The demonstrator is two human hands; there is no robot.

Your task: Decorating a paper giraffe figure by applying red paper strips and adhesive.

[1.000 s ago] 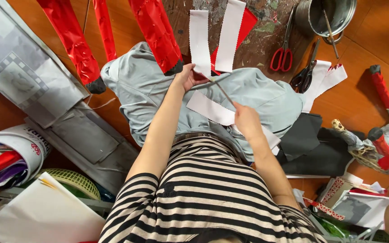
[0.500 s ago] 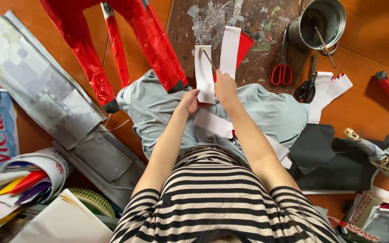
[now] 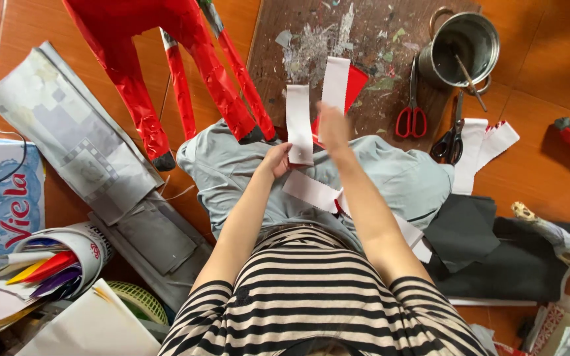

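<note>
Seen from above, I sit on the floor in a striped shirt with a grey cloth (image 3: 404, 181) over my lap. My left hand (image 3: 276, 162) pinches the lower end of a white paper strip (image 3: 298, 122) that lies across the edge of a paint-stained wooden board (image 3: 371, 33). My right hand (image 3: 333, 126) is blurred and stretched forward over the board, next to a second white strip (image 3: 336, 80) and a red paper piece (image 3: 357, 82). Whether it holds anything is unclear. Another white strip (image 3: 310, 191) rests on my lap.
A red paper-covered frame with long legs (image 3: 166, 59) stands at far left. A metal pot with a stick (image 3: 466, 43), red-handled scissors (image 3: 411, 117) and black scissors (image 3: 448, 140) lie at right. Folded newspaper (image 3: 74, 145), a cup of coloured paper (image 3: 61, 257) and black cloth (image 3: 483, 250) surround me.
My right hand has moved forward from my lap onto the board by the strips. My left hand stays at the white strip's lower end. The camera has tilted slightly.
</note>
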